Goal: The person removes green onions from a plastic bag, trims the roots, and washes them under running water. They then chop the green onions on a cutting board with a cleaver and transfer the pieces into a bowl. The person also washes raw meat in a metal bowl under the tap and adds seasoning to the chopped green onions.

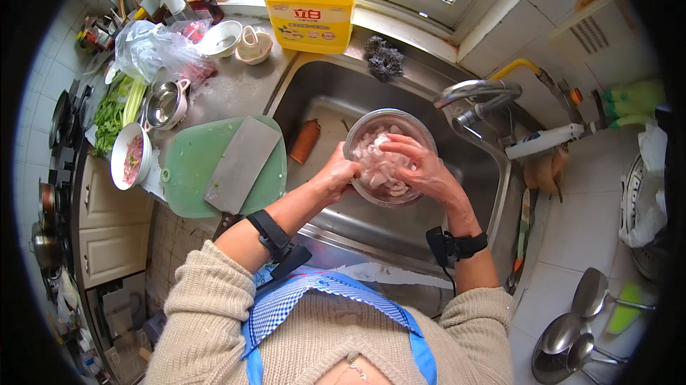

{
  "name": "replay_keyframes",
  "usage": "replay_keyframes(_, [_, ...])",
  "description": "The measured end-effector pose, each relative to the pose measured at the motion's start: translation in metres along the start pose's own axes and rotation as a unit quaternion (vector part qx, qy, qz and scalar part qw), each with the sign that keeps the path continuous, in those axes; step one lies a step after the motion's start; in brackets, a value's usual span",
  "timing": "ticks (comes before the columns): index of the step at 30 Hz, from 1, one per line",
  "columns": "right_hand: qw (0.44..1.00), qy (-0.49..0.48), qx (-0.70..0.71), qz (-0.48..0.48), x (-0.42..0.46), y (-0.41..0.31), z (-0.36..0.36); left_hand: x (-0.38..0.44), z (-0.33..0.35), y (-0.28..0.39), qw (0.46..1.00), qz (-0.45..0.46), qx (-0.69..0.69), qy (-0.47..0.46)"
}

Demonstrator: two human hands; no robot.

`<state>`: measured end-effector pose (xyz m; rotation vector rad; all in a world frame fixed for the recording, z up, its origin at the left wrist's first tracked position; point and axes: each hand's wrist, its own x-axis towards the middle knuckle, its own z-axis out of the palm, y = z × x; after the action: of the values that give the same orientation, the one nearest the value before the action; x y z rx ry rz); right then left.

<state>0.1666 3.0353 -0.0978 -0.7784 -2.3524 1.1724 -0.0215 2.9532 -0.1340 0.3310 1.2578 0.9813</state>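
Over the steel sink, a round metal bowl (427, 136) holds pale pink pieces, which look like raw meat, in liquid. Gripping the bowl's left rim is my left hand (343, 170), its thumb over the edge. My right hand (420, 162) reaches in from the right, fingers spread and curved over the pieces; whether it holds any of them I cannot tell. In the sink (332, 213), left of the bowl, lies an orange-brown object, probably a carrot (305, 141).
A cleaver (244, 165) lies on a green cutting board (187, 162) to the left. Behind the sink stand a yellow detergent jug (311, 7) and a dark scouring pad (383, 58). The faucet (477, 90) juts in from the right. A white bowl of meat (118, 157) is far left.
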Motion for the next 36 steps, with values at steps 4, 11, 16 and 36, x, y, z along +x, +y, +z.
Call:
replay_keyframes(4, [0.992, 0.102, -0.057, 0.055, -0.002, 0.003, 0.004, -0.016, -0.012, 0.002, 0.997, 0.022, 0.053, -0.047])
replay_keyframes(11, [0.987, 0.155, 0.022, 0.045, -0.012, 0.021, 0.07, -0.053, -0.035, 0.017, 0.992, 0.022, 0.119, -0.031])
replay_keyframes(16, [0.944, 0.162, 0.263, 0.117, -0.018, 0.011, 0.102, -0.071, -0.048, 0.023, 0.983, 0.015, 0.178, -0.032])
replay_keyframes(36, [0.809, 0.209, 0.541, 0.096, -0.003, -0.003, 0.156, -0.099, -0.025, 0.098, 0.871, 0.011, 0.49, -0.035])
